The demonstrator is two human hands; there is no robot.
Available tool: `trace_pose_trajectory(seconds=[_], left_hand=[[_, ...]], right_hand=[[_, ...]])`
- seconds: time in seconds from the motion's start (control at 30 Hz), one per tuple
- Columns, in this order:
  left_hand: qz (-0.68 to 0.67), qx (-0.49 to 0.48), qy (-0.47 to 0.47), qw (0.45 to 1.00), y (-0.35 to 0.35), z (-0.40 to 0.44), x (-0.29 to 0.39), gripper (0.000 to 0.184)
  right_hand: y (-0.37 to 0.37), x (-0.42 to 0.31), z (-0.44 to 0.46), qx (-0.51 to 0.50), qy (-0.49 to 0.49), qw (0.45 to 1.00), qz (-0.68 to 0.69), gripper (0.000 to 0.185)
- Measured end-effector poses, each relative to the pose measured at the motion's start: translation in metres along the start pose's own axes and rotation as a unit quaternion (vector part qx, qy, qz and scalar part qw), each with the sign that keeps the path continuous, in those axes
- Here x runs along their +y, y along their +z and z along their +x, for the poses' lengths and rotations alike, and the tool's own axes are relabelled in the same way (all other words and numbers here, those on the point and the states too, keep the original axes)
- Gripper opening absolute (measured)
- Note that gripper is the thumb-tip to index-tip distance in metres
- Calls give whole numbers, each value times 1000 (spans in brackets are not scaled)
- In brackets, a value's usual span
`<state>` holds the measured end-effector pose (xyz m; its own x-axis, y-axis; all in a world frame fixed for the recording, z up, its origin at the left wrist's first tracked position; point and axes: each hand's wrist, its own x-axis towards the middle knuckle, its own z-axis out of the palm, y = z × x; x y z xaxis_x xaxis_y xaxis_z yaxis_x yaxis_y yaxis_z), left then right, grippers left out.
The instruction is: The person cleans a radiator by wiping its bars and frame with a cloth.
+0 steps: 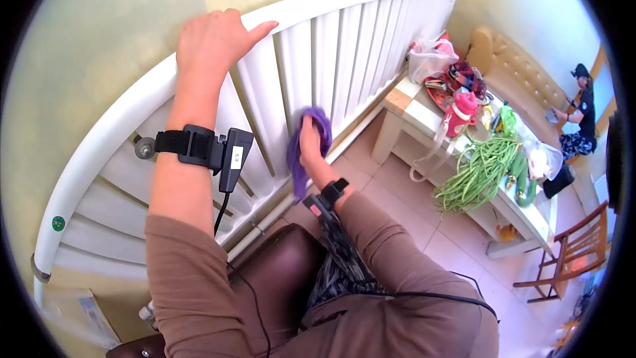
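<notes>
My left hand point(215, 43) grips the curved top rail of a white slatted panel point(318, 46), its fingers over the rail and its thumb stretched along it. Lower down and to the right, my right hand point(309, 139) holds a purple cloth point(320, 123) against the slats. Part of the cloth hangs below the hand. Both wrists carry black straps with small devices.
A low table point(397, 101) at the right bears green beans point(480, 169), cucumbers point(520, 176), a pink bottle point(462, 109) and plastic bags point(430, 59). Beyond are a tan sofa point(513, 69), a seated person point(583, 113) and a wooden chair point(582, 245). A brown seat point(271, 278) is below me.
</notes>
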<state>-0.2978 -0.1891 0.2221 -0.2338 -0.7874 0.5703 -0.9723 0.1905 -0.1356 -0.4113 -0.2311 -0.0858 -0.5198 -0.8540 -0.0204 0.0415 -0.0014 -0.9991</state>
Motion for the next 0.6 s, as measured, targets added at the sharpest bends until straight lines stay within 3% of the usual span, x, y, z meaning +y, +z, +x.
trace_pose_trajectory(seconds=[0.13, 0.2, 0.27, 0.33, 0.4, 0.43, 0.47, 0.53, 0.6], left_hand=[[-10, 37, 12, 999, 4, -1, -2, 74], [-10, 12, 1, 1000, 3, 0, 0, 74], [-17, 5, -6, 1000, 0, 0, 1, 74], [-25, -5, -9, 1000, 0, -1, 2, 74], [-8, 19, -5, 1000, 1, 0, 1, 73], [-3, 21, -5, 1000, 1, -1, 2, 72], [-5, 21, 0, 1000, 0, -1, 4, 72], [14, 12, -13, 1000, -2, -1, 6, 70], [8, -2, -19, 1000, -1, -1, 6, 69]], right_hand=[[1, -82, 11, 13, -13, 999, -34, 66], [5, -93, 15, 62, -149, 984, -80, 73], [5, -115, 19, 76, -268, 955, -105, 56], [-6, -148, 10, 45, -294, 951, -82, 44], [0, -162, 30, 77, -353, 931, -45, 38], [1, -171, 33, 150, -407, 899, -64, 37], [0, -172, 41, 155, -406, 898, -65, 37], [-3, -170, 55, 209, -502, 832, -108, 34], [-15, -162, 72, 181, -499, 846, -57, 32]])
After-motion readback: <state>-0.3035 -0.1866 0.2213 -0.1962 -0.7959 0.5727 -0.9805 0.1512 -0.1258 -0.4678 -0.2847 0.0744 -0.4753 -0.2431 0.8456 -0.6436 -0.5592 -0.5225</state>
